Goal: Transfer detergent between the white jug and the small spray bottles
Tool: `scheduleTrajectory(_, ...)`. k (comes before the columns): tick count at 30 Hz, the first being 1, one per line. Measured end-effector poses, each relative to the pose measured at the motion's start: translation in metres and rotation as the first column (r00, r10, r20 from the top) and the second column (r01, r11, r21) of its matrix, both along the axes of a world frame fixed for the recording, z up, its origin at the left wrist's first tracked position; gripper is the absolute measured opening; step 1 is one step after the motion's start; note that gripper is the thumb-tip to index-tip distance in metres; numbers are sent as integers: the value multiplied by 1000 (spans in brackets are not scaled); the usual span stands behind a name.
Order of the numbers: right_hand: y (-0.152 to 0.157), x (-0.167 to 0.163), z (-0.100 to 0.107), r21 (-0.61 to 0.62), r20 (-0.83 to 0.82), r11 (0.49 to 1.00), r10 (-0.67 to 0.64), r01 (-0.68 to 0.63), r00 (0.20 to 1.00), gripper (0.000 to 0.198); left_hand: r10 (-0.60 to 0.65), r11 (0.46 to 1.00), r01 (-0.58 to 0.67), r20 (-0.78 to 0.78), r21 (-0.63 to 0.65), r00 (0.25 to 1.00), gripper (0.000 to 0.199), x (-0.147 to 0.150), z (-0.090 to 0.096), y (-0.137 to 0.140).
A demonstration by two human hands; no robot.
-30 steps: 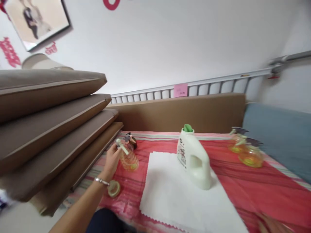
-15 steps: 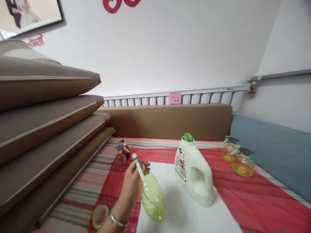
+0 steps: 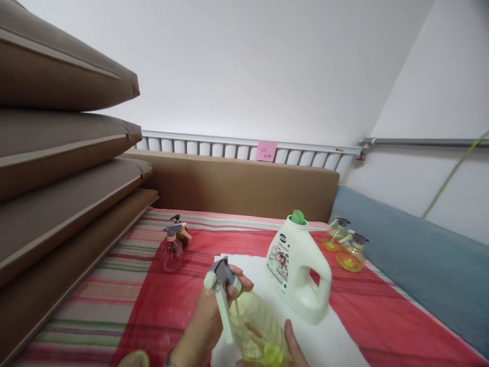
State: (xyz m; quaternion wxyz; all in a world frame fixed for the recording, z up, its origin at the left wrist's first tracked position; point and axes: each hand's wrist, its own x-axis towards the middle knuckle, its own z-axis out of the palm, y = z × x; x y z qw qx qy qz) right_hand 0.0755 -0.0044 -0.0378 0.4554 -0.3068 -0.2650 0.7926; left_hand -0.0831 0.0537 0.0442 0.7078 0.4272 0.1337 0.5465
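A clear spray bottle [image 3: 255, 329] with a little yellow-green liquid leans at a slant over the white sheet [image 3: 301, 326]. My left hand [image 3: 214, 306] grips it near the neck, just under the grey and pale green spray head. Low in the view, my right hand [image 3: 296, 349] holds the bottle's lower part, thumb on its right side; most of that hand is out of frame. A large pale green detergent jug [image 3: 301, 270] stands upright right of the bottle, a green piece in its mouth.
At the back left stand a clear spray bottle [image 3: 172, 254] and a dark pump bottle [image 3: 185, 237]. Two spray bottles with yellow-orange liquid [image 3: 350, 259] stand at right. A round container [image 3: 135, 359] is cut off below. Stacked brown cushions [image 3: 69, 178] border the left.
My right hand has come into view and taken hold of the spray bottle's lower part. The bottle, in my left hand, now sits slightly lower in view. The camera view has shifted.
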Motion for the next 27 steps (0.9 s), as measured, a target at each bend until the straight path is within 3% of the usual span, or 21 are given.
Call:
scheduleTrajectory(2, -3, -1, 5, -21, -138, 1000, 21, -24, 990, 71, 34, 997, -30, -52, 69, 998, 32, -5, -4, 0)
scheduleTrajectory(4, -7, -1, 7, -11, -130, 1000, 26, -28, 991, 64, 50, 993, -44, -49, 106, 998, 20, -6, -8, 1)
scheduleTrajectory(8, -15, 2, 6, 67, 54, 997, -48, 44, 997, 47, 90, 995, -84, 106, -61, 990, 23, 2, -12, 3)
scheduleTrajectory(10, -18, 4, 9, 172, 105, 968, -202, 182, 974, 56, 130, 981, -102, 172, -162, 977, 24, 6, -10, 3)
scheduleTrajectory(12, -18, 4, 14, 248, 119, 934, -294, 259, 948, 72, 162, 975, -128, 190, -180, 968, 23, 8, -5, 1)
scheduleTrajectory(14, -17, 5, 21, 224, 140, 956, -222, 188, 965, 66, 166, 980, -144, 170, -135, 971, 22, 9, -1, -2)
scheduleTrajectory(16, -15, 5, 29, 139, 147, 990, -59, 38, 987, 54, 152, 987, -142, 140, -79, 978, 21, 10, 2, -6)
scheduleTrajectory(18, -14, 6, 34, 136, 147, 990, 1, -21, 989, 55, 150, 988, -146, 108, -42, 983, 21, 11, 2, -9)
scheduleTrajectory(21, -14, 5, 36, 233, 153, 971, -84, 46, 985, 50, 207, 978, -207, 57, -7, 977, 25, 10, -1, -8)
scheduleTrajectory(23, -12, 3, 34, 279, 152, 956, -138, 91, 979, 56, 242, 970, -242, 39, -13, 970, 27, 7, -3, -5)
scheduleTrajectory(27, -2, -3, 25, 281, 162, 955, -149, 99, 975, 66, 207, 978, -207, 4, 5, 978, 29, 1, -6, 3)
